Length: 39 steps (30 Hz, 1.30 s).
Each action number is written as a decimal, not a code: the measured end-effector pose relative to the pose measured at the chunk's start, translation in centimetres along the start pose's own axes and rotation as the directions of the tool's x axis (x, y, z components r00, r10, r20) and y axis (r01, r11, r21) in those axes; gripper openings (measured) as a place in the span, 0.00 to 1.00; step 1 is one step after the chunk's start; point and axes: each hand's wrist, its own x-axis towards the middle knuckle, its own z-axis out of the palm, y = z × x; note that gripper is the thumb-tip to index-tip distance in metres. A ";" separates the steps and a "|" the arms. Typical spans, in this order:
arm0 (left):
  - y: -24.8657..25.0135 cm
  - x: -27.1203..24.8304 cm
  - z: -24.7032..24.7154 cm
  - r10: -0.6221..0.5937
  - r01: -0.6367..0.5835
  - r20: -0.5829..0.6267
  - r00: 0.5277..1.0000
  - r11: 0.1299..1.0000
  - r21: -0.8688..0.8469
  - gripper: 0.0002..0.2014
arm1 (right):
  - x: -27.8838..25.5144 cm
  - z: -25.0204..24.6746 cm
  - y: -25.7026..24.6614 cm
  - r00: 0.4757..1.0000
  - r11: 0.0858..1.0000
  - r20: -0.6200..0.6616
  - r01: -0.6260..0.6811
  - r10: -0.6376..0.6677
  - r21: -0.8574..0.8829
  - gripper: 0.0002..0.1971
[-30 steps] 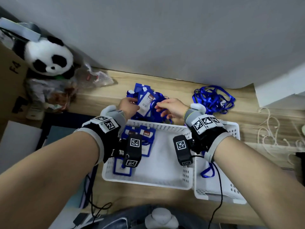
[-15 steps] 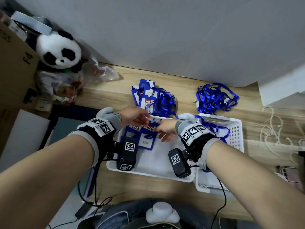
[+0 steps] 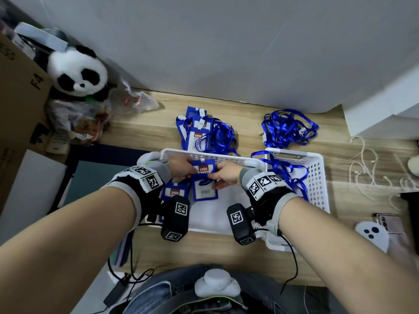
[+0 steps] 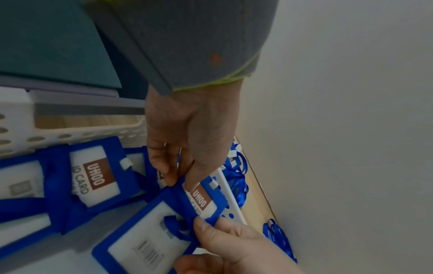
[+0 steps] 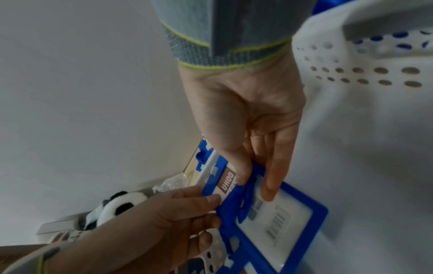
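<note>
Sorting looks roughly midway: several badge holders already lie in the left basket and a lanyard hangs into the right basket. A heap of strapped holders and a tangle of loose lanyards wait on the far desk. Both hands pinch one UHOO holder just inside the left basket's far wall. The left hand nips its left edge. The right hand nips its right corner, perhaps a blue strap loop too; blur hides that.
</note>
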 end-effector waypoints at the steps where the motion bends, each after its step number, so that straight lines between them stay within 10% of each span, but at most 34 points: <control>1: 0.3 -0.1 0.1 0.016 -0.017 -0.028 0.999 0.999 -0.036 0.13 | -0.6 -0.3 0.0 1.000 1.000 -0.006 0.028 -0.028 0.000 0.02; 9: 2.4 -2.5 0.7 0.056 0.002 0.104 0.993 0.872 -0.490 0.14 | -4.6 -3.5 -0.6 0.973 0.974 -0.103 0.213 -0.204 0.081 0.11; 16: 4.5 -4.1 1.2 0.196 -0.227 -0.123 0.973 0.906 -0.356 0.12 | -6.6 -4.5 -0.3 0.793 0.858 -0.334 0.442 -0.510 -0.260 0.11; 26: 4.8 -5.8 1.2 0.299 -0.300 -0.052 0.953 0.899 -0.318 0.09 | -7.1 -4.9 0.0 0.829 0.829 -0.263 0.358 -0.494 -0.429 0.12; 32: 4.8 -5.9 0.6 0.265 -0.264 -0.051 0.963 0.883 -0.387 0.25 | -7.8 -5.2 -0.1 0.813 0.900 -0.387 0.380 -0.435 -0.212 0.12; 39: 5.2 -6.7 0.5 0.358 -0.288 0.135 0.924 0.883 -0.371 0.22 | -8.3 -5.9 -0.8 0.863 0.855 -0.457 0.393 -0.215 0.340 0.12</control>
